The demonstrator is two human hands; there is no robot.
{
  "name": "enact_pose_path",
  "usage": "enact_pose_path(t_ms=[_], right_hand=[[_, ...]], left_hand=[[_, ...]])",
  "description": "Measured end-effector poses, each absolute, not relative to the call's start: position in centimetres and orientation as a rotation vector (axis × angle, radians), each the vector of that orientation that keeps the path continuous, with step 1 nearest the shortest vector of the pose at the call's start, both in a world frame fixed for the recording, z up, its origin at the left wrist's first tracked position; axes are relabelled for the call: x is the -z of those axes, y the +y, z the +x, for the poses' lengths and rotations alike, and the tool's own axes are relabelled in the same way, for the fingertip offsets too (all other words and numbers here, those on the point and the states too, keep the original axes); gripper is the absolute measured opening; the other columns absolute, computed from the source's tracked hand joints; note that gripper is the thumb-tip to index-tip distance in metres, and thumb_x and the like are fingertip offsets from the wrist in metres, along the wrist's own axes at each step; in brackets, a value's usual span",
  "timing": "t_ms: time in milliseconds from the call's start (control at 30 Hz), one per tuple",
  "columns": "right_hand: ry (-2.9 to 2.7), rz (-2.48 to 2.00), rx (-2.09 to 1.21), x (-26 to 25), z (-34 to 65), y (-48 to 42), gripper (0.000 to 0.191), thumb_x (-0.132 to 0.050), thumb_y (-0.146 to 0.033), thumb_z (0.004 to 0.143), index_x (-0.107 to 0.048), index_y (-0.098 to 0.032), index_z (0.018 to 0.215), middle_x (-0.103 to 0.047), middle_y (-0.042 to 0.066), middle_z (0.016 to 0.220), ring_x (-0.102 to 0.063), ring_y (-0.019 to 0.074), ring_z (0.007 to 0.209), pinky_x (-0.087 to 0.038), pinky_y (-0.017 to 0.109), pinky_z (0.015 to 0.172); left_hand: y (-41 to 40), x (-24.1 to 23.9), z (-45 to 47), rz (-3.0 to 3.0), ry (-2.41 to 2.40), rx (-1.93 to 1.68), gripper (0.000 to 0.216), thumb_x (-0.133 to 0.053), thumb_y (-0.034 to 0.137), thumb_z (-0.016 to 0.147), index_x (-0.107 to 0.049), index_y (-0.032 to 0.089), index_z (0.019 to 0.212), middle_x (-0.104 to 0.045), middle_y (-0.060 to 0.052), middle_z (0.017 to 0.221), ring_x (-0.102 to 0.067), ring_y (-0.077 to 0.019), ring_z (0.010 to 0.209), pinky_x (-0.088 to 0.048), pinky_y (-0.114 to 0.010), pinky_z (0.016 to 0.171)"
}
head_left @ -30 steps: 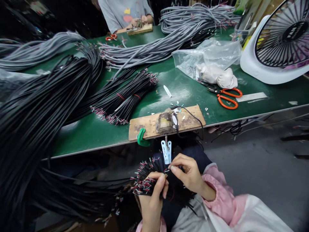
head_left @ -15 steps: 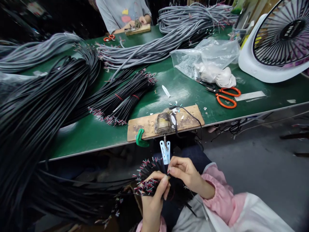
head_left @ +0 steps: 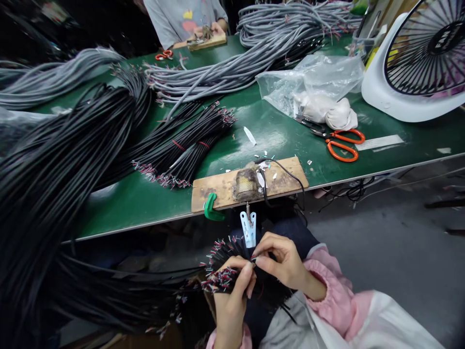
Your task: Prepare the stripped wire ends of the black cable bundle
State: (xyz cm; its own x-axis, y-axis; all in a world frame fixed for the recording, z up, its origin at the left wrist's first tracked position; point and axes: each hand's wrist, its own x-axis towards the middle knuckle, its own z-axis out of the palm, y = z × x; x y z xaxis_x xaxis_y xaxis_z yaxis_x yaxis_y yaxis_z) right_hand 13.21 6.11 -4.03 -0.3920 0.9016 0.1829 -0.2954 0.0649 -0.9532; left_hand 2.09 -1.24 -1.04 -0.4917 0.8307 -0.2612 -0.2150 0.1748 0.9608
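Note:
Just below the table edge, my left hand (head_left: 234,291) is closed, thumb against forefinger, on a black cable. My right hand (head_left: 279,257) pinches the thin coloured wires at that cable's end, close to the left fingertips. Beside and behind the left hand spreads a bunch of black cables (head_left: 221,278) with red, white and green wire ends. A light blue clothes peg (head_left: 249,230) hangs in front of my hands, clipped to a metal tip. That tip sticks out from a stained, tape-wrapped block (head_left: 247,184) on a wooden board (head_left: 214,186).
A green clamp (head_left: 212,208) grips the board at the table edge (head_left: 145,225). Black cables (head_left: 181,145) and grey cables (head_left: 210,77) cover the left and back. Orange-handled scissors (head_left: 343,145), a plastic bag (head_left: 308,82) and a fan (head_left: 410,63) lie right. Another person (head_left: 189,24) sits opposite.
My right hand has shifted very slightly to the right, its fingers still at the wire ends. My left hand is almost unmoved. The view has turned a little.

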Motion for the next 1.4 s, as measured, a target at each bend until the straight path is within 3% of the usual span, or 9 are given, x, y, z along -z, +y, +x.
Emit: enact_pose_path(t_ms=[133,367,467,600,700,1033,1400], right_hand=[[-1.329,-0.651,-1.532,3.9,13.3,6.2,0.031,-0.069,-0.043,0.093,-0.07,-0.016,0.077,-0.06,0.003,0.071,-0.055,0.0145,0.064,-0.044,0.027,0.059],[-1.008,-0.501,-2.149,4.5,13.2,5.7,0.045,-0.072,-0.058,0.087,-0.055,-0.017,0.075,-0.046,-0.005,0.064,-0.038,0.0076,0.051,-0.033,0.021,0.048],[-1.163,-0.595,-1.908,4.3,13.0,5.4,0.043,-0.064,-0.057,0.093,-0.055,-0.018,0.077,-0.048,-0.003,0.067,-0.042,0.01,0.055,-0.036,0.023,0.05],[-1.517,-0.753,-1.164,3.9,13.0,5.1,0.02,-0.054,-0.029,0.1,-0.059,-0.019,0.083,-0.055,0.003,0.074,-0.052,0.0163,0.067,-0.044,0.029,0.06],[-1.612,-0.675,-0.937,3.9,13.3,4.6,0.01,-0.055,-0.02,0.097,-0.062,-0.02,0.09,-0.06,0.004,0.074,-0.056,0.018,0.067,-0.048,0.032,0.061],[-1.468,-0.83,-1.235,4.2,13.5,5.0,0.016,-0.074,-0.034,0.088,-0.074,-0.018,0.092,-0.065,0.004,0.078,-0.057,0.0158,0.066,-0.05,0.028,0.059],[-1.454,-0.759,-1.207,4.1,13.5,5.1,0.011,-0.067,-0.024,0.092,-0.076,-0.018,0.093,-0.069,0.006,0.081,-0.059,0.0165,0.069,-0.05,0.028,0.061]], left_hand=[[-1.3,0.5,2.1,0.639,1.576,-1.438,0.031,-0.078,0.037,0.082,-0.063,0.017,0.063,-0.052,0.004,0.056,-0.042,-0.0071,0.044,-0.032,-0.019,0.044],[-1.6,1.0,1.3,0.777,1.538,-1.356,0.03,-0.082,0.035,0.077,-0.068,0.017,0.058,-0.057,0.001,0.053,-0.05,-0.0102,0.047,-0.037,-0.02,0.045],[-1.5,1.6,1.5,0.819,1.574,-1.436,0.024,-0.082,0.033,0.078,-0.07,0.017,0.064,-0.059,0.001,0.055,-0.05,-0.0096,0.046,-0.039,-0.02,0.045],[-1.3,2.0,2.5,0.751,1.752,-1.493,0.026,-0.08,0.037,0.081,-0.069,0.017,0.07,-0.054,0.005,0.052,-0.044,-0.0083,0.042,-0.037,-0.02,0.043],[-1.1,1.8,3.1,0.706,1.825,-1.509,0.028,-0.08,0.039,0.081,-0.067,0.017,0.07,-0.053,0.005,0.052,-0.044,-0.0087,0.043,-0.037,-0.021,0.043],[-1.5,1.6,2.5,0.764,1.727,-1.498,0.024,-0.077,0.035,0.084,-0.067,0.018,0.07,-0.053,0.005,0.054,-0.046,-0.0086,0.045,-0.039,-0.021,0.046],[-1.6,1.9,2.0,0.704,1.593,-1.505,0.026,-0.077,0.035,0.085,-0.067,0.017,0.07,-0.055,0.005,0.055,-0.045,-0.0049,0.041,-0.034,-0.017,0.043]])
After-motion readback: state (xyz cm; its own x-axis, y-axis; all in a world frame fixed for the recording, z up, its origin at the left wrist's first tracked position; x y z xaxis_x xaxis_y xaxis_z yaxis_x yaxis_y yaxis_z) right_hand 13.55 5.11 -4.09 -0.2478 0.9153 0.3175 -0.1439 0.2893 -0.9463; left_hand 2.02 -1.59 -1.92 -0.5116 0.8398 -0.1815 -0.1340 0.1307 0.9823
